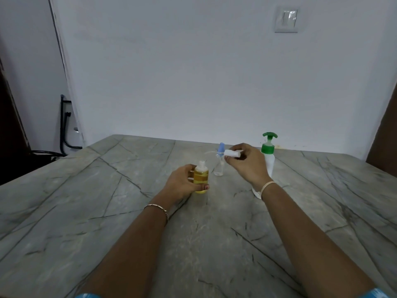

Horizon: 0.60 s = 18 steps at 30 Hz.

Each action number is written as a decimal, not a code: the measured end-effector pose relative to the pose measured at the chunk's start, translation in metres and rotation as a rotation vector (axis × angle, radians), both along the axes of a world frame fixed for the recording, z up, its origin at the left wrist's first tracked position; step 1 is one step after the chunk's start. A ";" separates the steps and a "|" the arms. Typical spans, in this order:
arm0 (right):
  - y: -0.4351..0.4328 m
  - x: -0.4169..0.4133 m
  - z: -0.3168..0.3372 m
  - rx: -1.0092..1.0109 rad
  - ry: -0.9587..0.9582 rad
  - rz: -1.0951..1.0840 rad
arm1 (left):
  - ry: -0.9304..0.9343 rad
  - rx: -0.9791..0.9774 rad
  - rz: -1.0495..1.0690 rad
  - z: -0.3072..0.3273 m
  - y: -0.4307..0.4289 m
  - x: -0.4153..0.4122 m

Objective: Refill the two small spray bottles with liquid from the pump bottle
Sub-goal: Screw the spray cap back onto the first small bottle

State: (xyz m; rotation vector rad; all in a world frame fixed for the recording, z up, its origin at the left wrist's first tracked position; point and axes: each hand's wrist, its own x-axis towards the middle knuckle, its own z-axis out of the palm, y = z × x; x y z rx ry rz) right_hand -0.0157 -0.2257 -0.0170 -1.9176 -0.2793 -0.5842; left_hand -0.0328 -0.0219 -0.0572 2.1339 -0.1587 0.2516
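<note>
My left hand (182,183) grips a small yellow bottle (201,178) that stands upright on the marble table (107,201), its white neck uncapped. My right hand (247,162) holds up a white spray cap (231,153) on its side, with a thin clear tube sticking out to the left. Behind it stands a small clear spray bottle with a blue top (220,161). The pump bottle (268,155), white with a green pump head, stands just right of my right hand, partly hidden by it.
A white wall with a light switch (286,19) rises behind the table's far edge. A black metal frame (66,127) stands on the floor at the left. Something small and white (256,193) lies on the table under my right wrist.
</note>
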 end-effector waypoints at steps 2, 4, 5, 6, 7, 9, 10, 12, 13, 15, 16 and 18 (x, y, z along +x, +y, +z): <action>-0.002 -0.006 0.011 0.080 0.015 0.050 | 0.028 -0.029 -0.023 0.000 0.001 0.000; -0.004 -0.014 0.021 0.138 0.043 0.089 | 0.049 -0.032 -0.045 0.001 0.001 -0.001; -0.004 -0.017 0.026 0.165 0.060 0.104 | 0.060 -0.036 -0.053 0.002 0.000 -0.002; -0.005 -0.020 0.030 0.188 0.072 0.117 | 0.068 -0.041 -0.060 0.002 0.000 -0.002; -0.006 -0.022 0.035 0.204 0.077 0.129 | 0.078 -0.045 -0.065 0.002 0.000 -0.003; -0.008 -0.023 0.042 0.202 0.080 0.162 | 0.086 -0.053 -0.071 0.002 0.000 -0.003; -0.009 -0.024 0.046 0.185 0.079 0.182 | 0.088 -0.055 -0.069 0.002 0.001 -0.002; -0.010 -0.023 0.052 0.149 0.084 0.228 | 0.101 -0.056 -0.068 0.002 0.001 0.000; -0.010 -0.023 0.056 0.136 0.089 0.251 | 0.108 -0.052 -0.071 0.003 0.001 -0.001; -0.009 -0.023 0.064 0.106 0.102 0.287 | 0.114 -0.048 -0.076 0.003 0.001 0.000; -0.009 -0.023 0.068 0.080 0.111 0.301 | 0.116 -0.048 -0.078 0.003 0.001 0.001; -0.007 -0.022 0.073 0.030 0.134 0.322 | 0.125 -0.047 -0.079 0.003 0.001 0.001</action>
